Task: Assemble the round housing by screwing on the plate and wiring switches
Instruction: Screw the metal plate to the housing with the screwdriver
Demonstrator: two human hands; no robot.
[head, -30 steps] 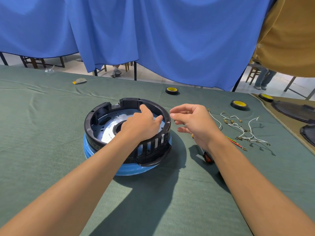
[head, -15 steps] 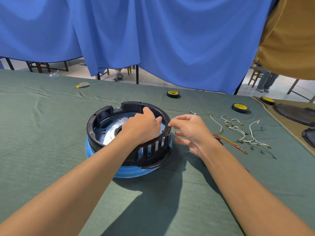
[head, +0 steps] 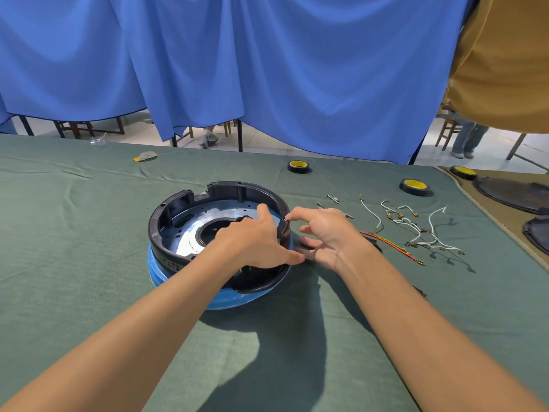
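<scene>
The round housing (head: 166,221) is a black ring on a blue base, mid-table, with a shiny metal plate (head: 190,233) lying inside it. My left hand (head: 252,242) grips the housing's right wall, fingers inside and thumb outside. My right hand (head: 329,233) is just right of the rim and pinches a small screw (head: 286,218) at the rim's top edge, its other fingers spread. Loose screws (head: 333,199) lie beyond my right hand. White wires with brass terminals (head: 416,226) and a red and yellow wire (head: 389,243) lie to the right.
Black and yellow tape rolls (head: 298,166) (head: 414,186) sit at the back of the green cloth. Dark round parts (head: 517,194) rest on a brown mat at the far right. A blue curtain hangs behind the table. A dark object is partly hidden behind my right wrist.
My right hand has moved left, from beside the wires up to the housing rim, keeping its pinch. My left hand has stayed on the housing wall.
</scene>
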